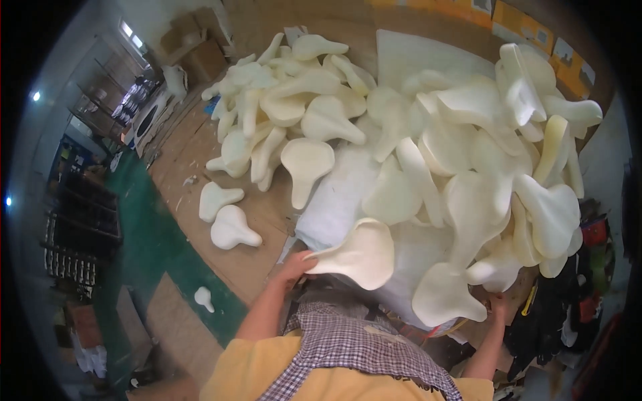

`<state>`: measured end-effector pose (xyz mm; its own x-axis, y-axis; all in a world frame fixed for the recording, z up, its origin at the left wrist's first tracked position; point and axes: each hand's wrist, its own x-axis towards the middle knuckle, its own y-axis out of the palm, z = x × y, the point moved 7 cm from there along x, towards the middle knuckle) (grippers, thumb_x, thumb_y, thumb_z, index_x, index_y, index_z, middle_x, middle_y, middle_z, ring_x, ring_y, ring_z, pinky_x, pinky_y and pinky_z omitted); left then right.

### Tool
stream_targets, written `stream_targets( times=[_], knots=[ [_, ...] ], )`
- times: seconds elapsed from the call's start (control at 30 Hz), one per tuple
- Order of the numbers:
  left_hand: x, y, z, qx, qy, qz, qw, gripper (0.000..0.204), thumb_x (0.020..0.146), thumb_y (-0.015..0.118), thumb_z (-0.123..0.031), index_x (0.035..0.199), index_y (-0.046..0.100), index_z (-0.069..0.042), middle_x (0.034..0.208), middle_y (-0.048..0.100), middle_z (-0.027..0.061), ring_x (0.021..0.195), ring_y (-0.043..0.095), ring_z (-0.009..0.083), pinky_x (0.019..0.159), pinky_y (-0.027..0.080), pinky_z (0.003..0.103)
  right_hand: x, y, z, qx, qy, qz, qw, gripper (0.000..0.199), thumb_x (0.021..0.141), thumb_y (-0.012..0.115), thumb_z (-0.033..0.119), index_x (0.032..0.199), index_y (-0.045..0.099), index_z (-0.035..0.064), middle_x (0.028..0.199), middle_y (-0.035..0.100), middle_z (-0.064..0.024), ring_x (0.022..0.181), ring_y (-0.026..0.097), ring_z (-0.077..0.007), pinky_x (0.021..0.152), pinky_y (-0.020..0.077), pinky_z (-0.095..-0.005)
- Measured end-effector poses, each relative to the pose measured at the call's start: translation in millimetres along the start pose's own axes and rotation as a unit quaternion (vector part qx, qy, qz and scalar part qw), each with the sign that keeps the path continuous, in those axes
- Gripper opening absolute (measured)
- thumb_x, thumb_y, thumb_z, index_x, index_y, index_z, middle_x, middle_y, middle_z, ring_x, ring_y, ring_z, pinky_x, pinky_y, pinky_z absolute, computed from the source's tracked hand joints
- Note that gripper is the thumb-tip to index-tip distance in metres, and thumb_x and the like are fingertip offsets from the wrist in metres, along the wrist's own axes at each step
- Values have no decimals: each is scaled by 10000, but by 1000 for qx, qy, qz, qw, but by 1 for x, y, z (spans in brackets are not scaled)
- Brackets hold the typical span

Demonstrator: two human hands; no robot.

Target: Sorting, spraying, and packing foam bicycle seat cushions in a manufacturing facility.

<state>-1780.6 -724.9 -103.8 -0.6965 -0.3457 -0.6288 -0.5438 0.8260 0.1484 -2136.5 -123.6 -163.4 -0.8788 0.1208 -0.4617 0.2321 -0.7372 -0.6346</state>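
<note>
My left hand [295, 267] is closed around the narrow nose of a cream foam bicycle saddle pad [361, 255], whose wide end points right, over the white wrapped bundle [341, 194]. At the lower right, my right hand [499, 305] hangs low beside another foam pad [498, 266]. Its fingers are partly hidden, and I cannot tell whether it grips anything. Between the two hands, nearest my body, lies a further saddle pad [445, 297] with its nose toward the right hand.
Heaps of similar pads [468, 134] cover the bench to the right and the cardboard [190, 170] at the far left. One small pad [204, 299] lies on the green floor [150, 234]. Dark cloth [552, 307] and a yellow-handled tool [529, 301] are at the right.
</note>
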Motion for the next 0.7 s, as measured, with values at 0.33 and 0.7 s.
stream_targets(
  times=[0.33, 0.7],
  knots=[
    [62, -24, -145, -89, 223, -236, 942, 664, 814, 647, -179, 1369, 301, -64, 1215, 516, 131, 1069, 541, 245, 934, 426, 396, -54, 12, 51, -218, -59, -68, 972, 490, 669, 731, 342, 1023, 633, 17, 1051, 631, -202, 981, 596, -377, 832, 476, -445],
    [56, 29, -36, 290, 171, -488, 805, 768, 635, 741, -252, 1276, 406, 7, 1240, 435, 229, 1171, 436, 360, 993, 373, 398, -53, -11, 21, -260, -61, -57, 962, 334, 759, 566, 131, 1071, 589, 13, 1050, 608, -222, 998, 584, -372, 846, 468, -440]
  ],
)
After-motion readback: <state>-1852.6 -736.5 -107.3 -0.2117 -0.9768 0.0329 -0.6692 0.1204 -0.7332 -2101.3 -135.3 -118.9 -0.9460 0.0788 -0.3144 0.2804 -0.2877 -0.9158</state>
